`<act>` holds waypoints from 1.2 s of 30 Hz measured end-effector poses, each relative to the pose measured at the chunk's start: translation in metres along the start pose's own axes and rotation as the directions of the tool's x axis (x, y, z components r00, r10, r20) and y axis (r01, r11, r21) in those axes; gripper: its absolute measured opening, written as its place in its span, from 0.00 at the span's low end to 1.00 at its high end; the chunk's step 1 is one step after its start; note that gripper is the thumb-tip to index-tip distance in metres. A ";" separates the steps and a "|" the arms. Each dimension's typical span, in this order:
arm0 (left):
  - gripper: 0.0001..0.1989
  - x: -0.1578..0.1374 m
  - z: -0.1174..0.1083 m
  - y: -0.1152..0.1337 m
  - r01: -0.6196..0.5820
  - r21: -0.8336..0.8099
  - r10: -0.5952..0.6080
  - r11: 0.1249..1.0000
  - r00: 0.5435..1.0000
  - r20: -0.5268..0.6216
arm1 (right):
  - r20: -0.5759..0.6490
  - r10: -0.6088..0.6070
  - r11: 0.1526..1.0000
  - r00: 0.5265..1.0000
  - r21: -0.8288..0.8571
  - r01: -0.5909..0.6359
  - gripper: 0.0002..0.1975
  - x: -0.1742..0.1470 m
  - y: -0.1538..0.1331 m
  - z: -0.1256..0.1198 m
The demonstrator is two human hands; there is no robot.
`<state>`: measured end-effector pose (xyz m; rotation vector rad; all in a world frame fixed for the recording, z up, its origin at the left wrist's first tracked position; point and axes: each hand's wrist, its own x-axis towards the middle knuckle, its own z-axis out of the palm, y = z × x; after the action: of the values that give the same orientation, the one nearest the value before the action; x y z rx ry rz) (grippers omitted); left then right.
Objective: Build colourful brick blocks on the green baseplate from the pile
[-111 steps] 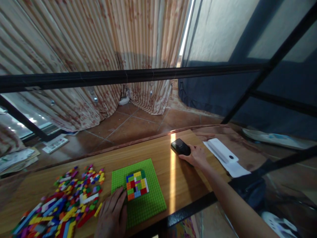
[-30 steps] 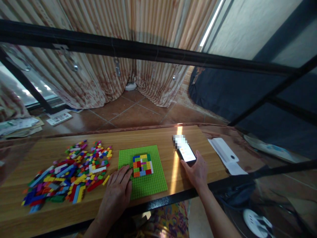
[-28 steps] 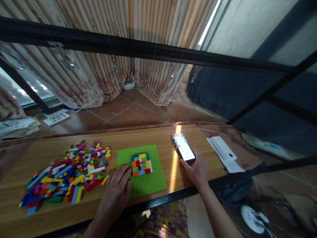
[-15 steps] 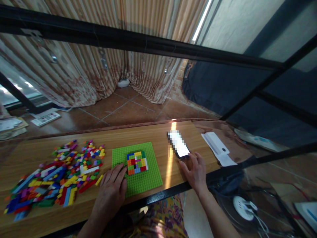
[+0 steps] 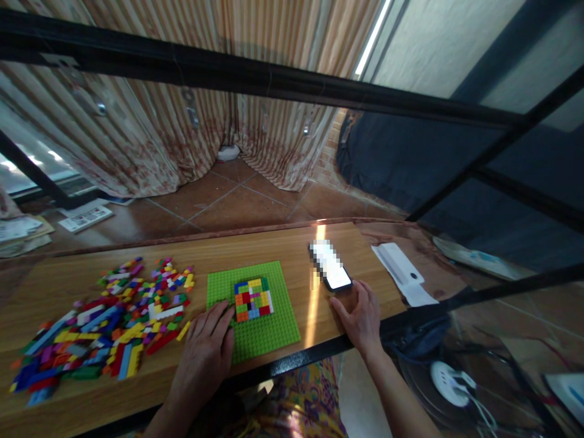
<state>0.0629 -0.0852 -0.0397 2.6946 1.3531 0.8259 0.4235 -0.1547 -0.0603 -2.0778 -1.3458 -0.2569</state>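
A green baseplate (image 5: 274, 333) lies on the wooden table, and on its middle sits a low square of multicoloured toy bricks (image 5: 253, 299). My left hand (image 5: 207, 340) rests flat over the plate's left edge, its fingertips close to the left side of the brick square; nothing shows in its grasp. To the right, a smartphone (image 5: 337, 277) with a lit, pixelated screen lies tilted on the table. My right hand (image 5: 362, 313) rests just below the phone's lower end, thumb and fingers apart, holding nothing.
Loose toy bricks (image 5: 104, 325) in many colours and sizes are spread over the table's left part. White paper (image 5: 404, 274) lies at the right end. A black metal frame (image 5: 283, 365) runs along the near edge. A white power strip (image 5: 449, 382) with cables is at lower right.
My right fingers have drawn back slightly from the phone's lower end. My left hand, the baseplate and the bricks are unchanged.
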 end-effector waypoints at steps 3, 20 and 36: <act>0.17 -0.001 0.000 0.000 0.002 -0.002 -0.002 1.000 1.000 0.000 | 0.005 0.004 1.000 1.000 -0.002 -0.004 0.36 0.000 0.000 0.001; 0.17 -0.001 0.000 -0.001 0.012 0.004 -0.012 1.000 1.000 0.009 | -0.010 -0.054 0.998 0.998 0.040 0.054 0.32 0.021 -0.012 0.003; 0.16 -0.001 -0.001 0.001 0.016 0.003 -0.016 1.000 1.000 0.015 | 0.022 -0.070 0.998 0.997 -0.002 0.070 0.30 0.025 -0.016 0.011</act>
<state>0.0625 -0.0862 -0.0388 2.6827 1.3718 0.8022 0.4192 -0.1253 -0.0505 -2.0439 -1.4339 -0.2665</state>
